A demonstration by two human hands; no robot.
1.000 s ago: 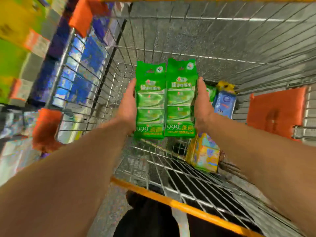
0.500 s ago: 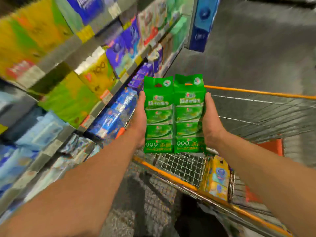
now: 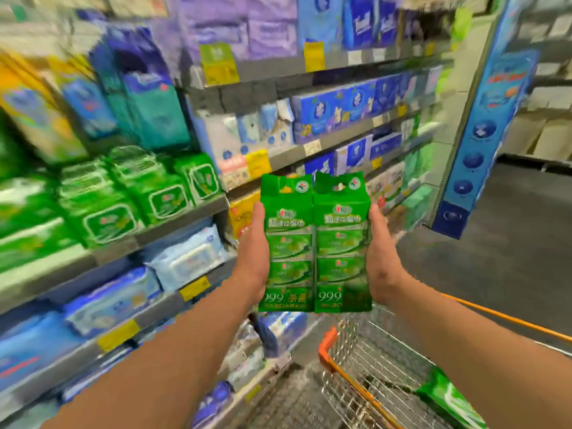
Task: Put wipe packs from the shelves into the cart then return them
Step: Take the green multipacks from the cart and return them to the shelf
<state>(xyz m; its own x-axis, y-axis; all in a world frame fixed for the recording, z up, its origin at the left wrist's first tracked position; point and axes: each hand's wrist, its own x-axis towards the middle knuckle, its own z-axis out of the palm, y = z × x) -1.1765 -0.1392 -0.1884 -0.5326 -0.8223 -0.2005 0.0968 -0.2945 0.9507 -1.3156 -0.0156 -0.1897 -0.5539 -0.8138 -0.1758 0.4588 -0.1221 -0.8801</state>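
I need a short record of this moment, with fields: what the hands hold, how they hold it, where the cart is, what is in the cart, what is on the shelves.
held: two green wipe packs, side by side, upright
left hand: holds the left pack's outer edge
right hand: holds the right pack's outer edge
cart: orange-rimmed wire cart, below the packs, lower right
in cart: one green pack at least
shelves: to the left and ahead, similar green wipe packs, blue and white packs

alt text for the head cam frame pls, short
Two bare hands, left hand and right hand, hold two green wipe packs side by side between them, facing stocked shelves. An orange-rimmed wire cart sits below right, with another green pack inside.
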